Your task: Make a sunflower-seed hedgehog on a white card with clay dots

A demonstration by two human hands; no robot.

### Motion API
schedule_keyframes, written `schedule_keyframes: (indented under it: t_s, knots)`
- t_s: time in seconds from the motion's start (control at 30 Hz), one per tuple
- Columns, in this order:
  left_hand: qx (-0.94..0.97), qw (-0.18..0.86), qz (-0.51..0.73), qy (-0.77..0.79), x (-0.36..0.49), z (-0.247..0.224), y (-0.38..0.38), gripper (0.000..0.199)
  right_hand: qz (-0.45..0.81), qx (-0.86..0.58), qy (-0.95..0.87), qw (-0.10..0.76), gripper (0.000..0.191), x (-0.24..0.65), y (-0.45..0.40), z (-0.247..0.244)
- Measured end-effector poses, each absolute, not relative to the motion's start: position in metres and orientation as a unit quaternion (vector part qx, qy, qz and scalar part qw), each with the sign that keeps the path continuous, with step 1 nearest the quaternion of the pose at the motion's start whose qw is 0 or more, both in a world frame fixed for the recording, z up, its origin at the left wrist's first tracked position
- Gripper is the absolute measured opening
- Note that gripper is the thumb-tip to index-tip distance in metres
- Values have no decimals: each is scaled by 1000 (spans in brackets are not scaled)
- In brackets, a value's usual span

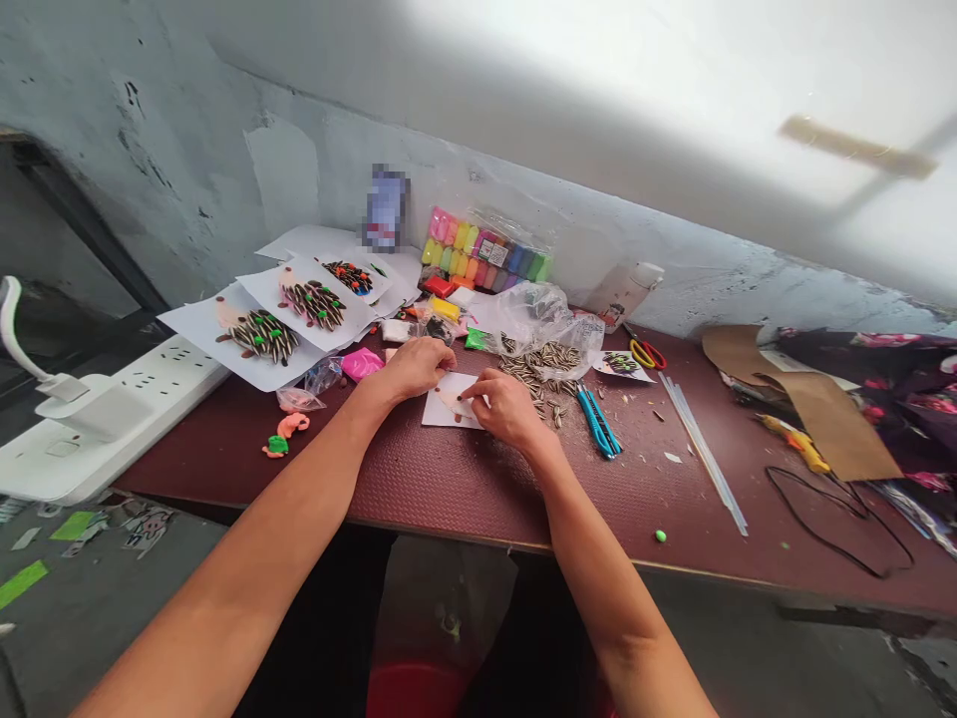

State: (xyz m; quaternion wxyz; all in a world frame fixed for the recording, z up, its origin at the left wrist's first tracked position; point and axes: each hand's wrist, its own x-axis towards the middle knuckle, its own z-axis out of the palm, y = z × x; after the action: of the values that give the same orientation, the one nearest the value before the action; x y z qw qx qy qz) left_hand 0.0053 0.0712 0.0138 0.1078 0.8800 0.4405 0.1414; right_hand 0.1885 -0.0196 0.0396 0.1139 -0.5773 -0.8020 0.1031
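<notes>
1. Big maroon worktable point(478, 489), right end cut off by the frame.
2. White card point(441, 414) on top, mostly covered by both hands.
3. Left hand point(411, 367) half-curled at the card's edge; right hand point(508, 407) curled over a peach clay blob point(458, 402), fingers blocking the view, so pinching or not, can't tell.
4. Striped sunflower seeds point(542, 364) just beside, partly under a plastic bag point(538, 319).
</notes>
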Motion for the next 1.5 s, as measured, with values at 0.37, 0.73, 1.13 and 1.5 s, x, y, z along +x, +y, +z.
schedule_keyframes:
  t_s: [0.37,0.73,1.13,1.5]
  knots:
    - [880,107,145,439,6,14,71,30,33,-647,-743,167,35,197,-16,43]
    - [881,116,154,433,3,13,72,31,5,-743,-651,151,31,226,-7,52]
    - [878,127,152,435,4,17,68,31,35,-698,-706,113,33,227,-4,43]
    - [886,110,146,426,5,12,68,29,45,-668,-737,92,29,217,-7,38]
